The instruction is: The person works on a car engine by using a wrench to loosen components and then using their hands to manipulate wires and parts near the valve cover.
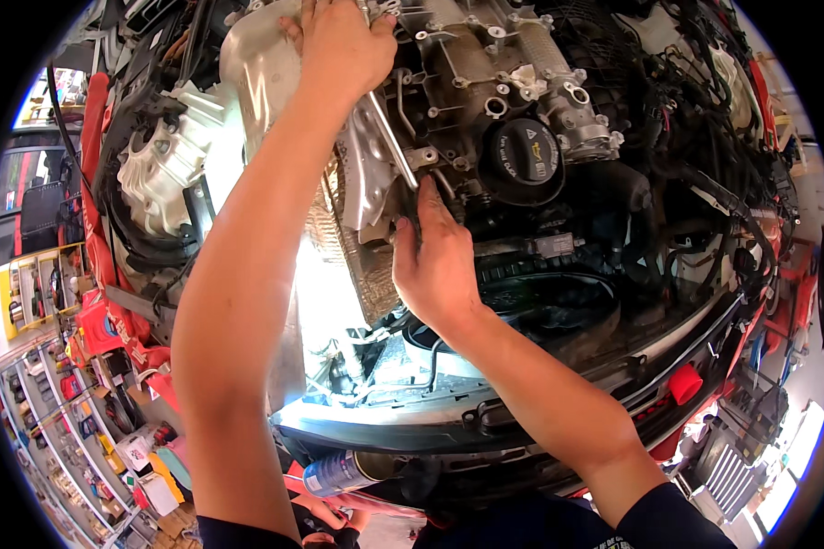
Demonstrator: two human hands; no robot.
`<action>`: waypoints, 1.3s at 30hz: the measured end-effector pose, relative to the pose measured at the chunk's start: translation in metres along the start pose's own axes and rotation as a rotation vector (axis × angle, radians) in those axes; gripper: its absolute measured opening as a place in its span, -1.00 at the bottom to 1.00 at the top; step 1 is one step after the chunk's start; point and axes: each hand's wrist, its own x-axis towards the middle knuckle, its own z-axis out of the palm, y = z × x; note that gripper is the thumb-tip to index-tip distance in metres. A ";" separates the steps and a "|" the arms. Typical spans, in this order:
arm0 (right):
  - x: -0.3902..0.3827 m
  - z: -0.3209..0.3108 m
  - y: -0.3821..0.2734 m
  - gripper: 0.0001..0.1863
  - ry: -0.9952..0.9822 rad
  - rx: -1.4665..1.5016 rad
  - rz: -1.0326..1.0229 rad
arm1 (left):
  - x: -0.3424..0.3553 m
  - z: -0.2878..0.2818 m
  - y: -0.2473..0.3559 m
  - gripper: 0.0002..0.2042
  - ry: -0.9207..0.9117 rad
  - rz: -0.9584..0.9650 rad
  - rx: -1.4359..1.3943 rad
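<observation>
A long silver metal bar point(392, 139) slants along the left side of the engine, between a heat shield point(264, 46) and the valve cover. My left hand point(343, 46) is over its upper part, the bar running beneath the palm between thumb and fingers; the fingertips are cut off at the upper edge. One outer finger spreads onto the heat shield. My right hand point(438, 270) lies lower, its index finger stretched to the bar's lower end and its thumb apart, with nothing visible inside the hand. The black oil filler cap point(522, 161) is right of it.
A bright work light glares off the foil-like shielding point(375, 284) left of my right hand. Hoses and wiring point(696, 178) crowd the bay's right side. Below the front edge is a blue can point(339, 474). Shelves of goods point(64, 430) stand at left; another person's arm point(325, 512) shows below.
</observation>
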 end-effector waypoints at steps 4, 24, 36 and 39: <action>-0.005 0.000 0.013 -0.43 -0.003 -0.062 -0.016 | -0.015 -0.005 0.023 -0.64 0.257 0.072 -0.088; -0.017 -0.041 -0.002 -0.53 -0.110 -0.152 0.029 | -0.027 -0.036 0.062 -0.57 -0.101 -0.149 -0.331; -0.265 -0.181 -0.043 -0.58 -0.432 -0.109 -0.148 | 0.009 -0.010 0.014 -0.51 -0.452 -0.216 -0.028; -0.295 -0.185 -0.025 -0.58 -0.368 -0.166 -0.126 | -0.013 -0.006 0.001 -0.50 -0.155 0.016 -0.017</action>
